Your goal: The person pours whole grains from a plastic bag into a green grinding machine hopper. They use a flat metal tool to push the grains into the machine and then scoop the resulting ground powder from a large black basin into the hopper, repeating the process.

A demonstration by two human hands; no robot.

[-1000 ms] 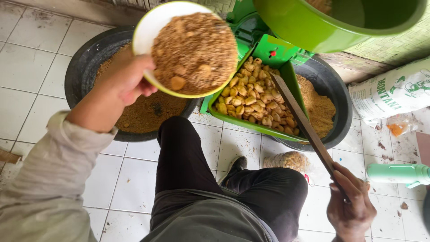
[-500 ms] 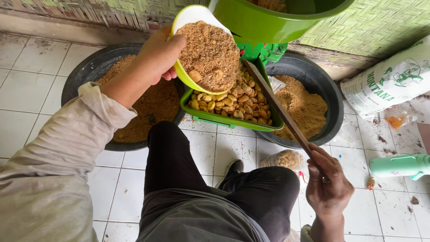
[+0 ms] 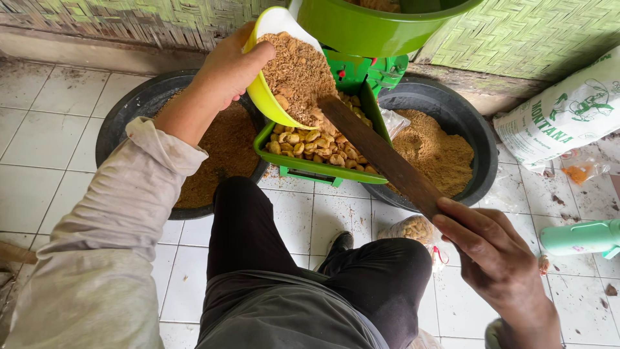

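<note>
White floor tiles [image 3: 58,129] carry 2 black tubs [image 3: 481,145] below woven wall [image 3: 549,32].

green hopper [image 3: 381,29] overhead, basins [image 3: 481,152] flanking (tight)

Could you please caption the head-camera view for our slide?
Left hand tips a yellow-green bowl of brown crumbs over a green tray; right hand scrapes with a wooden stick.

Yellow-green bowl [image 3: 274,97]: tilted steeply, heaped with brown crumbly meal, held above the green tray [image 3: 310,165]. Wooden stick [image 3: 381,158]: flat, dark brown, slanting, its upper end against the meal over the tray, which holds pale beans.
</note>
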